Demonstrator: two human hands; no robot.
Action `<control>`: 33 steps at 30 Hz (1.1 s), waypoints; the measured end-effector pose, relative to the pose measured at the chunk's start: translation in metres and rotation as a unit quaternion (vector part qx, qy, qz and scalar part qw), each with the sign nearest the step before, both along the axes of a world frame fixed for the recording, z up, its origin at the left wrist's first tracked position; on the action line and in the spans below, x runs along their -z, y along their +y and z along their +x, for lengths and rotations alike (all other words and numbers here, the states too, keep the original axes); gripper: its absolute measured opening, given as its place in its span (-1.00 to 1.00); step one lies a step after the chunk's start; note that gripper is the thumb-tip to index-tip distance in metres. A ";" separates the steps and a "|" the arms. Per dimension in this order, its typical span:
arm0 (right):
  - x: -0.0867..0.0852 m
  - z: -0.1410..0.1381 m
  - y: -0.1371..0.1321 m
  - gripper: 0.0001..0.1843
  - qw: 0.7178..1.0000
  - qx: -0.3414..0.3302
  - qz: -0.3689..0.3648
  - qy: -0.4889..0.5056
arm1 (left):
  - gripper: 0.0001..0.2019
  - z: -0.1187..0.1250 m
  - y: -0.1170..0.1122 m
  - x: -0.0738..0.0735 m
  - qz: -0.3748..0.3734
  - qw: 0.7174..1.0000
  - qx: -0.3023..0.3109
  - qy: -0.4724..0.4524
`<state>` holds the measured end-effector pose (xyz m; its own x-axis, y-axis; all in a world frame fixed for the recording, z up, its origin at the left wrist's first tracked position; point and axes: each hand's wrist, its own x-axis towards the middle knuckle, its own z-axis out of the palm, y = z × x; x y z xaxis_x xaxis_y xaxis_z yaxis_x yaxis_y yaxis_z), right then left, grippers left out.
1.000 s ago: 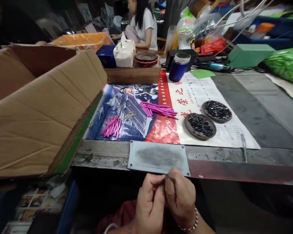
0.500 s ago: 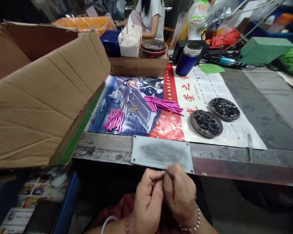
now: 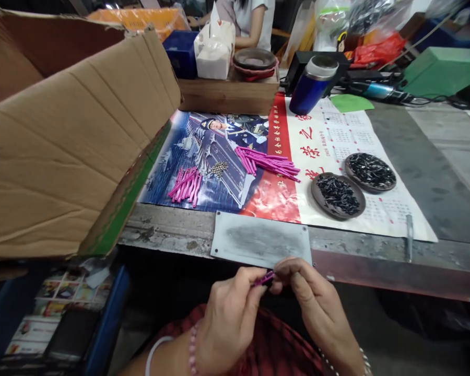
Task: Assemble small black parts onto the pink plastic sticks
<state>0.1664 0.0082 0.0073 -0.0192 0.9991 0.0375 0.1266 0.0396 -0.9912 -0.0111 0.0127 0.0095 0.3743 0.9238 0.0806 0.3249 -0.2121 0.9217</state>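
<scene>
My left hand (image 3: 229, 313) and my right hand (image 3: 317, 308) meet below the table edge, over my lap. Both pinch a short pink stick (image 3: 263, 279) between their fingertips. On the poster (image 3: 219, 156) lie two heaps of pink sticks (image 3: 186, 185) (image 3: 268, 162) and a small pile of metal beads (image 3: 219, 168). Two round dishes of small black parts (image 3: 338, 195) (image 3: 370, 171) stand on the calendar sheet at the right.
A large open cardboard box (image 3: 62, 141) leans over the table's left side. A grey metal plate (image 3: 260, 240) sits at the front edge. A blue flask (image 3: 312, 86), a wooden tray (image 3: 227, 94) and a green box (image 3: 441, 70) stand behind. A person in white (image 3: 254, 21) sits beyond.
My hands have drawn apart a little, and the pink stick now shows between the fingertips. The view has tilted down and closer to the table.
</scene>
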 end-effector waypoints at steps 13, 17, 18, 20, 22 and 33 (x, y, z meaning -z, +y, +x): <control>-0.001 -0.004 0.000 -0.79 0.994 -0.030 0.025 -0.099 | -0.83 -0.009 0.000 -0.010 0.171 0.976 0.027 0.130; -0.002 -0.005 0.001 -0.82 0.991 -0.029 0.045 -0.120 | -0.81 -0.010 0.001 -0.008 0.175 0.976 0.030 0.127; -0.003 -0.005 0.001 -0.83 0.990 -0.029 0.051 -0.127 | -0.81 -0.010 0.001 -0.007 0.174 0.976 0.032 0.126; -0.003 -0.006 0.002 -0.83 0.987 -0.032 0.066 -0.143 | -0.82 -0.010 0.002 -0.007 0.172 0.977 0.035 0.121; -0.005 -0.007 0.002 -0.81 0.984 -0.036 0.078 -0.153 | -0.83 -0.010 0.002 -0.006 0.168 0.978 0.038 0.115; -0.005 0.002 0.011 -0.78 0.996 0.011 -0.004 -0.085 | -0.85 -0.019 0.015 -0.012 -0.038 0.997 0.045 0.054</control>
<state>0.1682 0.0192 0.0120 -0.0034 0.9996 0.0278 0.2926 0.0276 -0.9558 -0.0302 0.0281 0.0220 0.4590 0.8878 -0.0333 0.4054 -0.1760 0.8971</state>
